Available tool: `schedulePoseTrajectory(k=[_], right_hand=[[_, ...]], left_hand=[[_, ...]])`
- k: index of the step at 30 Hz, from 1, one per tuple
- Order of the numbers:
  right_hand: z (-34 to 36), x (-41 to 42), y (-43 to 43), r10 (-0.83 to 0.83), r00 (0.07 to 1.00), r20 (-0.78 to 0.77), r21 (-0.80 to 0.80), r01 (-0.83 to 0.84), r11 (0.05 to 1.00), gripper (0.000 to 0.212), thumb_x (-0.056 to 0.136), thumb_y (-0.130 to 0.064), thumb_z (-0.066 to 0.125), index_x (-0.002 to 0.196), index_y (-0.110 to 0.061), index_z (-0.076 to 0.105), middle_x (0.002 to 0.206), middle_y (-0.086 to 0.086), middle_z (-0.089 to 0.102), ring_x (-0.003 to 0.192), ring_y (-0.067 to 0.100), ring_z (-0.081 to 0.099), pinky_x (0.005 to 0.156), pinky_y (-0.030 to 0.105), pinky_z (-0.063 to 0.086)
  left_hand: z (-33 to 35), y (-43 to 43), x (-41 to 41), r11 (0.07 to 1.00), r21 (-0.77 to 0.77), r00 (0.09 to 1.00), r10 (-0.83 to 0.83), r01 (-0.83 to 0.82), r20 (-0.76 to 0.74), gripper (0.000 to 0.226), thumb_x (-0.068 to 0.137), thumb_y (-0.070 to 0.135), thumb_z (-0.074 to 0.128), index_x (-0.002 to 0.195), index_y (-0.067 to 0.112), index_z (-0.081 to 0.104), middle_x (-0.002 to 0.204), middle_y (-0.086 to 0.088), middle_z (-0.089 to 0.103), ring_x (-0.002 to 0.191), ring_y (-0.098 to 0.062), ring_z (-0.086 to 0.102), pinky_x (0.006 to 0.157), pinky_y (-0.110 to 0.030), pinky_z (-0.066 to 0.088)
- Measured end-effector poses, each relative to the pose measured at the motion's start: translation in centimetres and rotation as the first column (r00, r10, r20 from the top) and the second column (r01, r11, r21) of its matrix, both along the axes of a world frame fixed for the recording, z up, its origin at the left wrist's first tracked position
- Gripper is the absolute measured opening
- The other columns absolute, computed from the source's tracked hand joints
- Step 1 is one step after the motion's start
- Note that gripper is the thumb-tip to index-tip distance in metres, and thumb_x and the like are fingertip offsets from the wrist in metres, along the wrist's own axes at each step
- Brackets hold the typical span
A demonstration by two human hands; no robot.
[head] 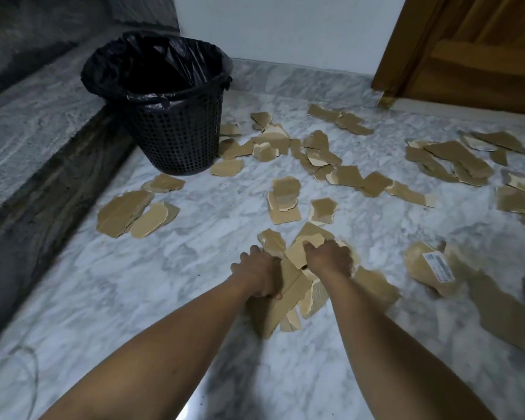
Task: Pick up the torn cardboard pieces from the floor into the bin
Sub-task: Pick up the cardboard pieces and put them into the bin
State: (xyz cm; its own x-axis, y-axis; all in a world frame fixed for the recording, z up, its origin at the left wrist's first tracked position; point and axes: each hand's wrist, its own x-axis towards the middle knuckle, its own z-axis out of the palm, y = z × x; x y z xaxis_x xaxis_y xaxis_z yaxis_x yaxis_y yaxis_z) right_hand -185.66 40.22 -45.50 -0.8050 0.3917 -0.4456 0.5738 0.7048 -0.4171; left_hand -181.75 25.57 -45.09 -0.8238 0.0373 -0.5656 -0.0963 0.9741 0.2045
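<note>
Several torn brown cardboard pieces (288, 204) lie scattered over the marble floor (170, 268). A black mesh bin (176, 137) lined with a black bag stands upright at the back left, its mouth open. Low in the middle, my left hand (259, 272) and my right hand (331, 257) both grip a bundle of cardboard pieces (294, 283) pressed between them, close above the floor. A piece with a white label (437, 266) lies to the right of my hands.
A raised marble step (34, 131) with a dark riser runs along the left. A wooden door (479, 47) and frame stand at the back right, beside a white wall. A thin cable (28, 368) loops at the lower left.
</note>
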Motion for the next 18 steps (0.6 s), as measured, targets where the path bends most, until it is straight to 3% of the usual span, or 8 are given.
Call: schedulePoseTrajectory(k=[3,6,10,12,15,18], right_hand=[[-0.5,0.0,-1.7,0.018,1.0,-0.003,0.063,-0.018,0.998,0.067,0.087,-0.059,0.058,0.135,-0.014,0.048,0.144,0.015,0.039,0.136,0.035,0.034,0.109,0.057,0.031],[-1.1,-0.6,-2.7,0.031,0.999,0.009,0.075,-0.031,0.997,0.065,0.084,-0.056,0.061,0.133,-0.016,0.048,0.141,0.012,0.044,0.133,0.033,0.039,0.108,0.058,0.028],[-0.8,-0.9,-3.2,-0.039,0.999,0.008,-0.017,0.04,0.999,0.054,0.081,-0.041,0.065,0.128,-0.019,0.05,0.128,0.007,0.058,0.121,0.034,0.052,0.102,0.052,0.03],[-0.6,-1.0,-3.5,-0.05,0.999,-0.021,-0.079,0.048,0.996,0.054,0.084,-0.031,0.067,0.13,-0.017,0.043,0.127,0.006,0.06,0.118,0.035,0.056,0.1,0.048,0.035],[-0.3,-1.4,-3.5,-0.087,0.985,-0.15,-0.265,0.045,0.963,0.06,0.085,-0.014,0.071,0.132,-0.015,0.033,0.127,0.009,0.058,0.113,0.033,0.059,0.097,0.042,0.047],[0.4,-1.9,-2.0,-0.234,0.952,-0.196,-0.502,0.108,0.858,0.065,0.081,-0.012,0.079,0.135,-0.01,0.044,0.125,0.005,0.058,0.107,0.025,0.059,0.092,0.036,0.051]], left_hand=[[-0.3,-1.7,-0.3,0.998,0.06,0.999,0.008,-0.011,0.048,0.096,0.064,0.045,0.087,0.147,0.027,0.041,0.135,-0.013,0.034,0.119,-0.034,0.049,0.103,-0.041,0.046],[1.0,-3.4,0.0,0.994,0.098,0.995,-0.061,0.053,0.079,0.097,0.07,0.043,0.084,0.151,0.019,0.035,0.138,-0.011,0.05,0.127,-0.031,0.048,0.1,-0.033,0.046],[2.2,-6.4,0.2,0.994,0.085,0.969,-0.085,0.067,0.232,0.071,0.07,0.041,0.085,0.125,0.006,0.058,0.116,-0.007,0.06,0.107,-0.029,0.06,0.08,-0.032,0.05],[2.3,-8.3,0.1,0.994,0.1,0.952,-0.08,0.052,0.297,0.068,0.069,0.041,0.086,0.12,0.006,0.06,0.113,-0.005,0.062,0.102,-0.027,0.062,0.081,-0.034,0.053],[2.6,-10.6,-0.4,0.941,0.306,0.95,0.045,-0.144,0.309,0.079,0.065,0.038,0.089,0.127,0.002,0.056,0.114,-0.004,0.065,0.107,-0.027,0.063,0.087,-0.034,0.054],[3.2,-10.7,-1.4,0.782,0.514,0.924,0.204,-0.353,0.324,0.079,0.072,0.032,0.086,0.135,0.003,0.047,0.113,-0.006,0.065,0.103,-0.023,0.063,0.082,-0.029,0.052]])
